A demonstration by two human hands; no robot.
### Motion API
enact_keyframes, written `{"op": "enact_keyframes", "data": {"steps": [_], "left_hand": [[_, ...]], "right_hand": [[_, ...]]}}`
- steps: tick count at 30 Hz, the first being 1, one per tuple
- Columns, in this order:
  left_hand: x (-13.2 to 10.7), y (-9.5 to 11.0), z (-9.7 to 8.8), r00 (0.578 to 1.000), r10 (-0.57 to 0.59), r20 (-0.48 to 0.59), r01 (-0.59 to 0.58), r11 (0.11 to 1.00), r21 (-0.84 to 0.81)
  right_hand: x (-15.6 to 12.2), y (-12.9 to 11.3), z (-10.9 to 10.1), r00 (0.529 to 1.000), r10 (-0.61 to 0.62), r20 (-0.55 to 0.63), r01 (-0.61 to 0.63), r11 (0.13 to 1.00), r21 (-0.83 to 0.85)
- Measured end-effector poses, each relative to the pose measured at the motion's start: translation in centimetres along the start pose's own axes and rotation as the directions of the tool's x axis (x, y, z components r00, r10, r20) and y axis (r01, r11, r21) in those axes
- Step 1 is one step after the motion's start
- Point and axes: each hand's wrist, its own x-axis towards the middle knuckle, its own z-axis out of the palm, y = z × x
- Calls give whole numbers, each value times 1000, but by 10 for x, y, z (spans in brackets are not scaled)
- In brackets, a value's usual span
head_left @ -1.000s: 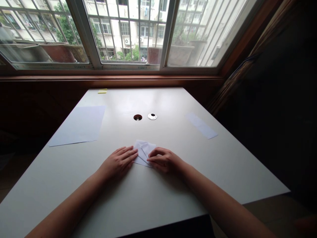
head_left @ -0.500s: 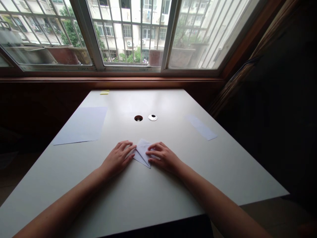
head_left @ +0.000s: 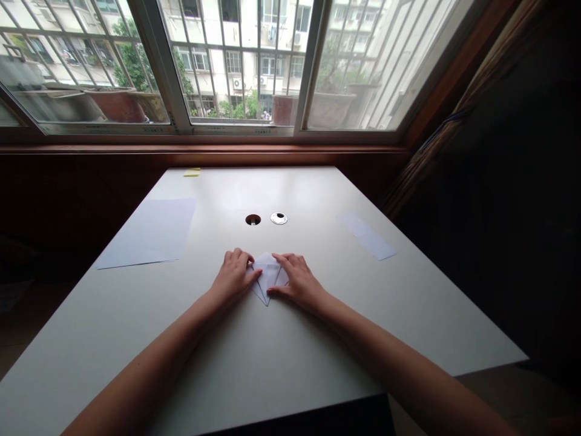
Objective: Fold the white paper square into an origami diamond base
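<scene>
A small folded sheet of white paper (head_left: pixel 267 266) lies on the white table, its narrow point toward me and creased flaps on its upper face. At its left edge, my left hand (head_left: pixel 233 275) grips it, the thumb lying on top and the other fingers curled. On the opposite side my right hand (head_left: pixel 299 280) holds the paper between the thumb, near the lower point, and the forefinger at the upper edge. Parts of both side edges are hidden under the fingers.
A large flat sheet of paper (head_left: pixel 147 233) lies at the table's left, and a creased paper strip (head_left: pixel 367 236) at the right. Beyond my hands are a round hole (head_left: pixel 253 220) and its silvery cover (head_left: pixel 279 218). Yellow sticky notes (head_left: pixel 192 172) sit at the far edge.
The folded paper has turned, so its point now faces me more squarely and flaps show on both sides. My left fingers have curled in, and my right thumb and forefinger have spread along the edge.
</scene>
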Motion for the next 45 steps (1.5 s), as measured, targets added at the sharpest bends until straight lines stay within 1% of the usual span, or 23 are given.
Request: {"op": "enact_keyframes", "data": {"steps": [2, 4, 7, 10, 12, 14, 17, 19, 21, 23, 24, 27, 29, 32, 34, 35, 36, 39, 41, 43, 45], "left_hand": [[7, 1, 2, 998, -57, 6, 57, 995, -77], [14, 2, 1, 992, -127, 22, 129, 973, -190], [22, 5, -3, 982, -177, 58, 187, 930, -317], [25, 7, -7, 981, -174, 91, 195, 910, -365], [24, 7, -7, 979, -180, 99, 205, 891, -404], [23, 6, -5, 976, -202, 85, 218, 846, -487], [21, 4, -2, 968, -247, 46, 218, 732, -645], [20, 4, 0, 965, -260, 32, 204, 671, -713], [20, 5, 1, 962, -271, 36, 204, 622, -756], [20, 5, 2, 958, -283, 43, 208, 586, -783], [20, 6, 2, 957, -288, 36, 203, 575, -792], [19, 8, 3, 953, -302, -30, 156, 573, -804], [18, 11, 3, 945, -314, -91, 126, 607, -785], [17, 18, 2, 940, -293, -171, 77, 675, -734], [18, 22, 2, 924, -307, -230, 52, 694, -718], [18, 23, 2, 922, -314, -228, 51, 680, -731], [18, 24, 2, 930, -313, -194, 58, 646, -762], [18, 25, 3, 967, -255, -19, 109, 479, -871], [18, 25, 4, 977, -207, 48, 128, 396, -909], [17, 24, 6, 983, -180, 46, 108, 355, -929], [17, 24, 7, 983, -183, 18, 81, 344, -936]], "right_hand": [[11, 5, -1, 997, 56, 44, -58, 997, 40], [24, 10, -3, 994, 76, 76, -82, 994, 79], [44, 18, -4, 992, 42, 122, -62, 985, 160], [56, 23, -4, 988, -33, 153, -9, 963, 269], [58, 24, -4, 989, -37, 143, -13, 943, 332], [58, 26, -4, 991, -10, 135, -41, 927, 372], [55, 28, -7, 985, 44, 164, -113, 892, 437], [53, 27, -10, 973, 81, 215, -181, 846, 501], [51, 26, -12, 956, 116, 270, -257, 777, 575], [50, 23, -13, 946, 145, 290, -311, 657, 687], [50, 21, -12, 946, 140, 294, -317, 598, 736], [51, 20, -10, 961, 142, 239, -278, 479, 833], [53, 22, -8, 964, 209, 165, -240, 410, 880], [56, 30, -7, 940, 336, 61, -161, 278, 947], [58, 35, -7, 917, 398, 14, -108, 216, 970], [58, 36, -7, 907, 422, -1, -90, 197, 976], [59, 38, -6, 898, 441, -10, -78, 183, 980], [61, 38, -5, 882, 471, -29, -53, 158, 986], [62, 37, -4, 882, 469, -38, -37, 149, 988], [63, 34, -3, 889, 456, -44, -23, 141, 990], [63, 31, -2, 900, 434, -41, -20, 136, 991]]}}
